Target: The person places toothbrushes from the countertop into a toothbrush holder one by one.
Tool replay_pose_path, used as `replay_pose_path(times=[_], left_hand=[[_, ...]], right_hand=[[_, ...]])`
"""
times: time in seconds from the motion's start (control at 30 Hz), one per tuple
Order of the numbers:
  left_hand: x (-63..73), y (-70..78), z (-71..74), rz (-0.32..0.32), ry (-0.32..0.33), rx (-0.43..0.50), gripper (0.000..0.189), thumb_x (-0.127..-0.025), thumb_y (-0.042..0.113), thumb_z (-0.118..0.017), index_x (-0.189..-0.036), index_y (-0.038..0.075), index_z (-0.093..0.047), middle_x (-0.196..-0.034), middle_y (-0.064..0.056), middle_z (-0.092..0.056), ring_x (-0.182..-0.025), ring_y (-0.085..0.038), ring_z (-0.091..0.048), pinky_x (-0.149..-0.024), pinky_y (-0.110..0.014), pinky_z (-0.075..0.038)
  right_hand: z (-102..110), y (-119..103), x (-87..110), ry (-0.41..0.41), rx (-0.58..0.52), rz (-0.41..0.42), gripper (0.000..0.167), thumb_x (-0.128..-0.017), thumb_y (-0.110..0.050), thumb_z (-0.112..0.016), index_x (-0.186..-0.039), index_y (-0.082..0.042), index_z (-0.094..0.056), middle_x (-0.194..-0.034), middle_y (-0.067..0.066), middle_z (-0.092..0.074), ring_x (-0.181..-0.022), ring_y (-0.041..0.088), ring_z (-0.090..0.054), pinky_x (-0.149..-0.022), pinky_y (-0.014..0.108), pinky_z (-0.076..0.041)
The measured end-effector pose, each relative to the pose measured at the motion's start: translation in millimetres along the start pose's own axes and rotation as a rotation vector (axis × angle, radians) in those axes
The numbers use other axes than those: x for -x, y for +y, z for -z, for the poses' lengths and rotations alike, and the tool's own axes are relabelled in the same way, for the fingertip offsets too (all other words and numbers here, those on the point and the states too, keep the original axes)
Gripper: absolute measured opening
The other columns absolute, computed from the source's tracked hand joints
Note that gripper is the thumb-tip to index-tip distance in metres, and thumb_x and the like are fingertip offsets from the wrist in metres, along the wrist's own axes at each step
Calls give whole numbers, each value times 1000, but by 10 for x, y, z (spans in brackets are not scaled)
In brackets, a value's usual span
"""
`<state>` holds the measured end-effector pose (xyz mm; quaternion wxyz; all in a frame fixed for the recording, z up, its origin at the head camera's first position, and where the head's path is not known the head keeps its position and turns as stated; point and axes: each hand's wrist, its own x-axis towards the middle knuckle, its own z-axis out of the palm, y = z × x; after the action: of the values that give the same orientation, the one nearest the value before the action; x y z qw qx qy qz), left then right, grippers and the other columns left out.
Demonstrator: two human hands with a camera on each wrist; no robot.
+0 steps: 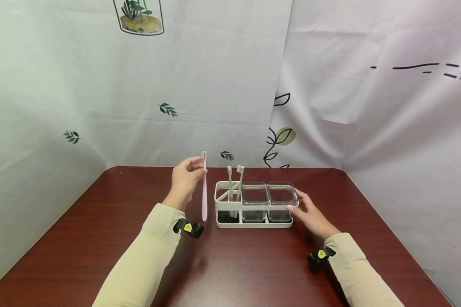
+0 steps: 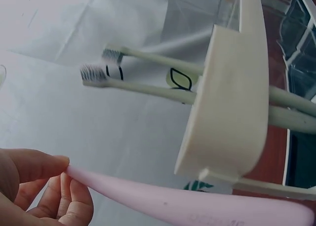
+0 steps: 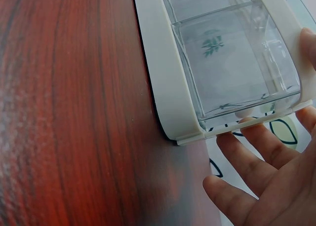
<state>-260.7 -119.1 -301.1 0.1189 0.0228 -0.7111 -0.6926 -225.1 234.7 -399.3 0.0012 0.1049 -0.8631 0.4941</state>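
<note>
Left hand (image 1: 184,181) pinches pink toothbrush (image 1: 204,192) just left of holder (image 1: 253,221); right hand (image 1: 311,215), fingers straight, touches holder's right end.

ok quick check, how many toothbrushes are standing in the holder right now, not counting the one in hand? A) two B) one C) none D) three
A: two toothbrushes stand bristles-up in the left end of the holder, while the left hand pinches a third, the pink toothbrush, beside it, outside the holder.
</note>
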Motion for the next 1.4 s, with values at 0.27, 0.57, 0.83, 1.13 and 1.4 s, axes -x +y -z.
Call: replay_pose_path(times=[0.27,0.57,0.83,1.13,1.4], left_hand=[[96,101,-48,-57,13,44,43,-83,-10,-64,-126,0,-60,-109,-16,-63,-91,-11,-59,-73,-17,-51],[240,232,-140,-184,49,108,42,-81,-12,-65,-122,-3,-62,-99,-10,-65,-83,-7,-61,-73,-18,-51],[344,296,-233,-303,105,173,39,-79,-15,-65,-118,-8,-62,-94,-11,-65,-81,-8,-61,-75,-18,-51],[410,298,-318,-402,147,254,38,-81,-16,-64,-119,-10,-59,-98,-13,-63,-87,-9,-60,-77,-19,-51],[439,304,-402,-485,163,249,37,-83,-14,-64,-119,-11,-58,-101,-19,-63,-89,-8,-60,-76,-18,-51]], right_hand=[[2,-3,7,1,5,-4,71,-96,-35,-59,-152,-14,-20,-133,20,-44,-122,36,-48,-98,50,-43],[0,1,7,2,8,-4,71,-96,-35,-59,-152,-15,-20,-133,19,-44,-122,36,-47,-99,51,-43],[2,7,10,3,13,1,70,-96,-35,-59,-152,-15,-20,-133,19,-44,-121,35,-48,-98,51,-42],[-1,7,8,1,13,3,70,-97,-35,-58,-152,-15,-19,-133,19,-44,-122,35,-47,-99,51,-42],[-7,-3,1,5,6,-2,71,-96,-35,-58,-152,-14,-20,-132,19,-44,-121,35,-47,-98,51,-42]])
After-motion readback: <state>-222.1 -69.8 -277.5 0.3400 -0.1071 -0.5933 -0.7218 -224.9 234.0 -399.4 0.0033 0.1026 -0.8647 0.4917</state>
